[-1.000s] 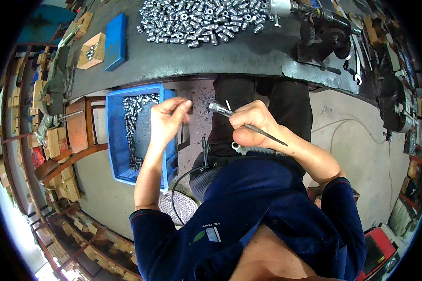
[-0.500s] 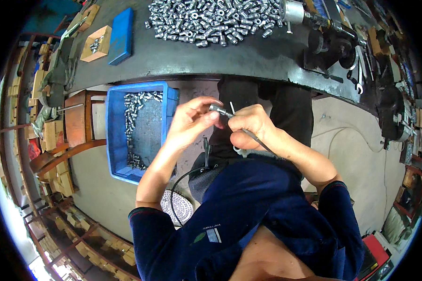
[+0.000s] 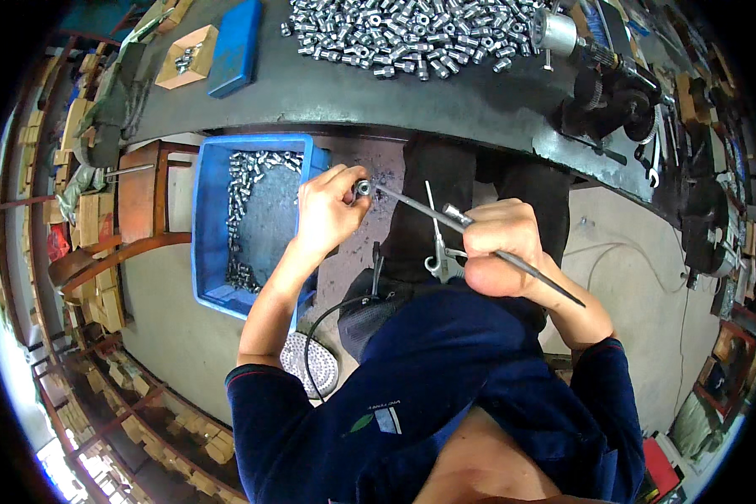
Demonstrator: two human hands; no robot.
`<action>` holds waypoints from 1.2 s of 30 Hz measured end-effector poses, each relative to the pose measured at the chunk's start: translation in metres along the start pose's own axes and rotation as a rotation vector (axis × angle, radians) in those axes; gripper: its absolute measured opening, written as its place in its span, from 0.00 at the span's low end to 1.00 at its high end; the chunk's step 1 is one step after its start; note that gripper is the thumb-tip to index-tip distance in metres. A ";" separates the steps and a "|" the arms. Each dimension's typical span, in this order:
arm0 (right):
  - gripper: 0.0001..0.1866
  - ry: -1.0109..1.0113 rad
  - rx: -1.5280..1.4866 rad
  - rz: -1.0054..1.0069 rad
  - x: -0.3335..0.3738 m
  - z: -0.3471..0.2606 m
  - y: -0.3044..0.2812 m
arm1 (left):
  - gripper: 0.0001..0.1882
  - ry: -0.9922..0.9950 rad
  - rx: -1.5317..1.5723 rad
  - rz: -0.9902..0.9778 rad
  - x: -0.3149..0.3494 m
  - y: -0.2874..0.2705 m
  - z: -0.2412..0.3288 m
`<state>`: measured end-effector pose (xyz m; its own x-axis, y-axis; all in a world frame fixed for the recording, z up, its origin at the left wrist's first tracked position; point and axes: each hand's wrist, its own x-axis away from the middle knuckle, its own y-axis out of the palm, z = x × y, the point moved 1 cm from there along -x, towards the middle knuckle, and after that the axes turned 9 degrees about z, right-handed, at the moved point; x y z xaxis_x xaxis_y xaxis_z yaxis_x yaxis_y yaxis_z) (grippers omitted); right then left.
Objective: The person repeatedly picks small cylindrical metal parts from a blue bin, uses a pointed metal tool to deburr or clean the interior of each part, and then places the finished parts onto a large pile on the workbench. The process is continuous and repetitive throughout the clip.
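My left hand (image 3: 331, 208) pinches a small shiny metal fitting (image 3: 362, 188), its round open end showing. Closed round a long thin dark file (image 3: 539, 270) is my right hand (image 3: 504, 244); the tip of this tool points toward the fitting, apart from it or just at its edge. Another shiny metal piece (image 3: 454, 213) sticks out by my right fingers; how it is held I cannot tell. Below these fingers is a silvery air blow gun (image 3: 438, 262) with a thin straight nozzle, partly hidden by my hand and the file.
A blue plastic crate (image 3: 198, 227) with metal fittings along its sides stands at the left. The dark workbench (image 3: 344, 105) bears a heap of fittings (image 3: 428, 38), a small wooden box (image 3: 173, 77), a blue case (image 3: 234, 50) and a geared machine (image 3: 613, 101). A wooden stool (image 3: 143, 202) stands left.
My hands have moved apart; the right went right and down, drawing the file away from the fitting. The fitting has turned, its end now showing. More of the blow gun shows.
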<state>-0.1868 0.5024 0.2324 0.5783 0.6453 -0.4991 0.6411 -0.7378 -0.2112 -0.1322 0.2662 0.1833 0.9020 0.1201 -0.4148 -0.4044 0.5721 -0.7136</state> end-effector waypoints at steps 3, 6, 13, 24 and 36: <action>0.30 -0.001 -0.020 -0.031 -0.003 -0.005 0.004 | 0.15 0.031 0.002 -0.018 0.005 0.001 -0.003; 0.28 0.010 -0.004 -0.025 -0.003 -0.003 0.010 | 0.15 0.030 0.018 0.000 0.005 0.003 -0.001; 0.16 0.123 -0.010 -0.109 -0.017 -0.001 0.016 | 0.15 0.220 0.016 -0.015 0.006 0.006 0.009; 0.31 0.209 -0.018 0.058 0.002 0.004 -0.008 | 0.08 -0.093 0.009 0.182 -0.003 0.001 -0.020; 0.28 0.273 -0.090 0.039 0.019 -0.004 -0.011 | 0.09 -0.096 0.118 0.113 -0.068 0.002 -0.002</action>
<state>-0.1807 0.5235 0.2281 0.7098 0.6554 -0.2581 0.6511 -0.7503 -0.1144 -0.1944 0.2579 0.2092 0.8642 0.2628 -0.4291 -0.4888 0.6409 -0.5918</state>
